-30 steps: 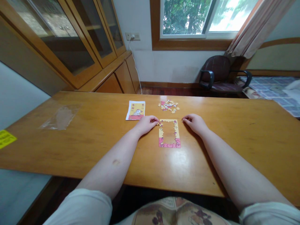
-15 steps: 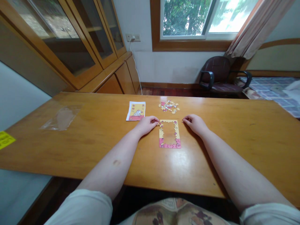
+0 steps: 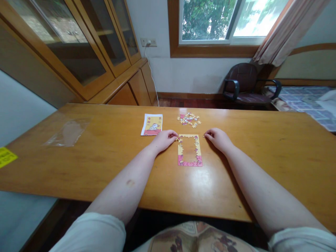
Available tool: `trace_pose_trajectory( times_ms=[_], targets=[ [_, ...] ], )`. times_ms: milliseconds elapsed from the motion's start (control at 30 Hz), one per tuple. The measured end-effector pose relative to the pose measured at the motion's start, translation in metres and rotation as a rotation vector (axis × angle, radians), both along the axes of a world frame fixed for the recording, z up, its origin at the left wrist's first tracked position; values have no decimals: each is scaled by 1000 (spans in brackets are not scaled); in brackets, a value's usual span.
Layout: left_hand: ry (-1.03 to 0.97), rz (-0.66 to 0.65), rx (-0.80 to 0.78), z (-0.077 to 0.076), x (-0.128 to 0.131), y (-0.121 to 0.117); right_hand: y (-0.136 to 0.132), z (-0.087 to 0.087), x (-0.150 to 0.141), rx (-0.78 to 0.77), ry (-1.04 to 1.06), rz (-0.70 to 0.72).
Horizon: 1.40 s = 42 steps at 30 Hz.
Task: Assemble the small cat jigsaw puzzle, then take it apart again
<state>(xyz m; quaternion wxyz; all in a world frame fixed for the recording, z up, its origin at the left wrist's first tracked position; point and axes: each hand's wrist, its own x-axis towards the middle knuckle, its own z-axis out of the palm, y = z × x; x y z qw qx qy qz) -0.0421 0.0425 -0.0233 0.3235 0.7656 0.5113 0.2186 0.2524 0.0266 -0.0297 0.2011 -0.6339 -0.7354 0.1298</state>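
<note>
On the table lies a rectangular jigsaw border (image 3: 198, 149), yellow above and pink below, with bare wood inside it. My left hand (image 3: 167, 138) is at its upper left corner, fingertips pinched on a small puzzle piece (image 3: 179, 139) that overlaps the border's left edge. Just right of the upper right corner, my right hand (image 3: 216, 137) pinches another small yellowish piece (image 3: 204, 136), apart from the border. A heap of loose puzzle pieces (image 3: 189, 119) sits beyond the frame. To the left of the heap is a picture card (image 3: 152, 124) showing a white animal on yellow and pink.
A clear plastic bag (image 3: 68, 133) lies on the left of the wooden table (image 3: 110, 150). A yellow label (image 3: 7, 156) is at the far left edge. Beyond the table stand a glass-door cabinet (image 3: 105, 35) and a dark armchair (image 3: 243, 84).
</note>
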Motion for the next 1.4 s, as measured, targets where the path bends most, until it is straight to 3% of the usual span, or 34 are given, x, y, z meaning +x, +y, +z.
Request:
trace_pose_trajectory(
  times_ms=[1400],
  targets=[
    [27,80,22,6,17,-6,0,-2,-1,22,-21,17]
  ],
)
